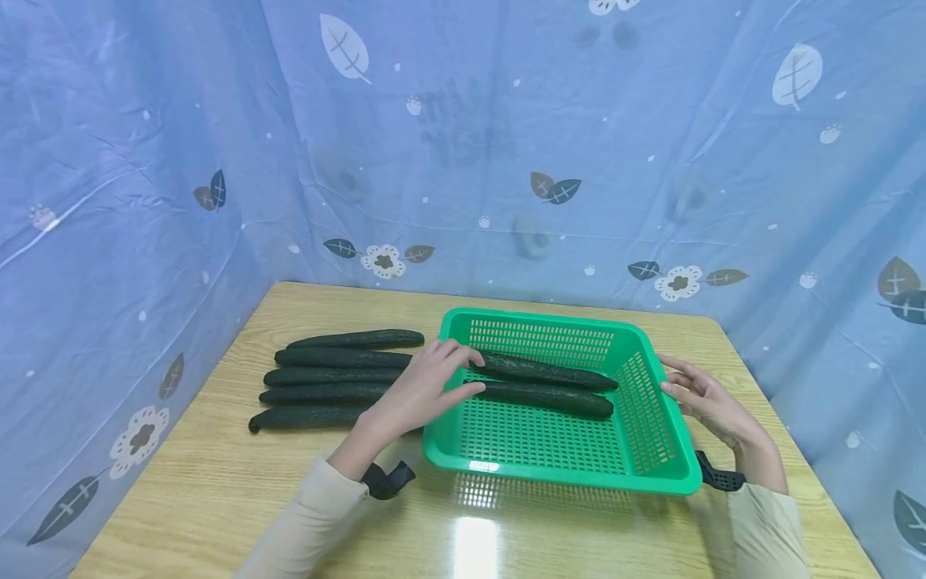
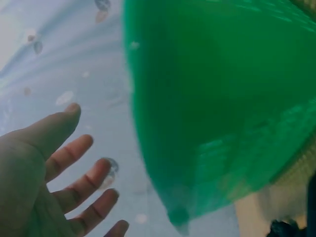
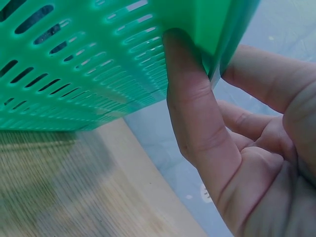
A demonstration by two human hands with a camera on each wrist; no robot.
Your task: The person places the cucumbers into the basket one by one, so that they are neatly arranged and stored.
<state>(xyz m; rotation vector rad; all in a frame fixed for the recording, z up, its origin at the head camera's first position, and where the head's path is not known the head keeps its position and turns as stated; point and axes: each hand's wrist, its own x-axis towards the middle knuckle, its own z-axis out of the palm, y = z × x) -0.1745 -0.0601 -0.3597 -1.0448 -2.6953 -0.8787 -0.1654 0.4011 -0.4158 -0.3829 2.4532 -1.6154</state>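
A green plastic basket (image 1: 557, 476) with slotted walls stands tilted on the table, its near side raised. Inside lie two long dark cucumbers, the far one (image 1: 550, 372) and the near one (image 1: 546, 397), side by side. My right hand (image 1: 705, 400) grips the right rim; the right wrist view shows a finger (image 3: 190, 98) against the slotted outer wall and the thumb at the rim. Over the basket's left edge hovers my left hand (image 1: 427, 384), fingers spread and holding nothing. In the left wrist view, a gap separates that hand (image 2: 64, 173) from the green wall (image 2: 222, 84).
Several more cucumbers (image 1: 325, 375) lie in a row on the wooden table (image 1: 217, 482), left of the basket, their right ends partly behind my left hand and arm. A blue patterned curtain (image 1: 463, 161) surrounds the table at the back and sides.
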